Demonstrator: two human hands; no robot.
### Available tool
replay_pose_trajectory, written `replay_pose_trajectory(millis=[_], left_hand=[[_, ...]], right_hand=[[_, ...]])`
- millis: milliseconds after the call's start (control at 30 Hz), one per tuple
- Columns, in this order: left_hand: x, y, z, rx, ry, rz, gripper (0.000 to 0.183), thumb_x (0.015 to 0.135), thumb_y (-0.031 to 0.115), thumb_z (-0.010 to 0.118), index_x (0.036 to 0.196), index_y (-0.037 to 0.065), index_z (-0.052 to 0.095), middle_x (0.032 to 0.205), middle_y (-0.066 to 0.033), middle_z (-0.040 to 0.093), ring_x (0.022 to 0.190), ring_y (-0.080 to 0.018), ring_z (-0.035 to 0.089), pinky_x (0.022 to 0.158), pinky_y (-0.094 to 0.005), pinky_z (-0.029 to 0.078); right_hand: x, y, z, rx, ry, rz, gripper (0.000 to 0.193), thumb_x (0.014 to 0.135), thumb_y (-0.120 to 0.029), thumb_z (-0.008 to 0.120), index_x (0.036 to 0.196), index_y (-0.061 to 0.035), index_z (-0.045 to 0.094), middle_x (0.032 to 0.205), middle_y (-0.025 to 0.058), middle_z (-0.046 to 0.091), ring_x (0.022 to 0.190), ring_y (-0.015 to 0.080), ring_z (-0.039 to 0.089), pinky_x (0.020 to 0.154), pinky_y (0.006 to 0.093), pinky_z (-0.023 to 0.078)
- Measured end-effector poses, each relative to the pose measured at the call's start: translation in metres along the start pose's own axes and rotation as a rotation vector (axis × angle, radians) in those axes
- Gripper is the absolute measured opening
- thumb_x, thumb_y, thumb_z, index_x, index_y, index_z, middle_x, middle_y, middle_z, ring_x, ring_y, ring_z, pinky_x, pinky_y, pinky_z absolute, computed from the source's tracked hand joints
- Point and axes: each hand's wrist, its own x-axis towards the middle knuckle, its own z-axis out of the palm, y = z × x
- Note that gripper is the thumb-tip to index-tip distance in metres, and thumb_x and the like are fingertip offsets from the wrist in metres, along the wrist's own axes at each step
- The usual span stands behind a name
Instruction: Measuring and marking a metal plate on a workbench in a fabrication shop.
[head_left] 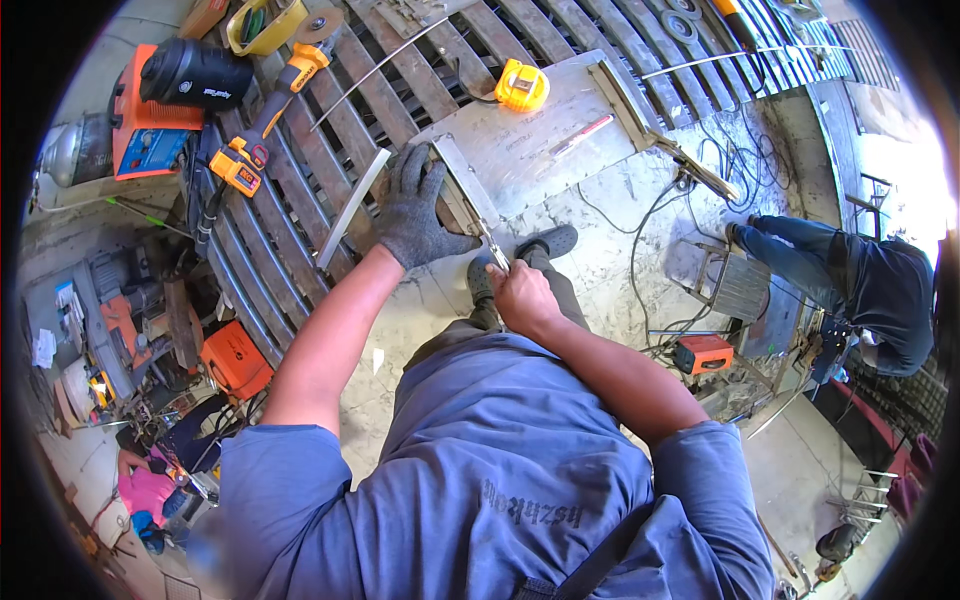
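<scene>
My left hand (416, 212), in a dark grey glove, lies with fingers apart at the left edge of a metal plate (540, 150), beside a narrow metal strip (466, 176). Its thumb points toward my bare right hand (524, 297). That hand is closed around the near end of a slim metal tool (492, 243), which reaches up to the strip's near end; my fist hides its handle. On the plate are a yellow tape measure (522, 86) and a thin red-and-white marker-like stick (582, 134). A long clamp-like tool (697, 170) sits at the plate's right corner.
The plate rests on a slatted metal bench (280, 215). Left of it lie a pale curved strip (352, 208), a yellow angle grinder (270, 110), a black jug (196, 74) and an orange machine (150, 125). Cables (640, 230) cross the floor. Another person (870, 290) bends at the right.
</scene>
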Motion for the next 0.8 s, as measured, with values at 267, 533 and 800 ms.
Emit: replay_pose_trajectory(millis=[267,533,800], left_hand=[[0.002,0.002,0.002,0.039,0.035,0.01,0.129,0.054,0.065,0.088,0.148,0.001,0.026,0.159,-0.0285,0.02,0.15,-0.0496,0.014,0.123,-0.0609,0.014],[-0.015,0.015,-0.004,0.003,0.003,-0.126,0.123,0.062,0.062,0.085,0.154,0.001,0.029,0.161,-0.0247,0.022,0.154,-0.0443,0.012,0.124,-0.0573,0.012],[0.013,-0.015,0.024,-0.465,0.334,-0.665,0.034,0.081,0.029,0.079,0.101,0.004,0.07,0.09,-0.013,0.071,0.086,-0.0303,0.069,0.079,-0.042,0.054]], right_hand=[[-0.003,0.005,-0.014,-0.093,-0.032,-0.072,0.065,0.102,-0.053,0.046,0.109,0.0108,0.056,0.101,0.0384,0.066,0.103,0.0533,0.064,0.093,0.0562,0.05],[-0.059,0.014,-0.156,-0.328,-0.141,-0.16,0.067,0.096,-0.048,0.064,0.136,0.0036,0.053,0.127,0.0298,0.063,0.122,0.0412,0.06,0.104,0.0442,0.048],[-0.056,0.097,-0.294,-0.407,-0.115,-0.158,0.047,0.096,-0.033,0.069,0.125,0.002,0.059,0.099,0.0185,0.073,0.092,0.0336,0.071,0.083,0.0417,0.055]])
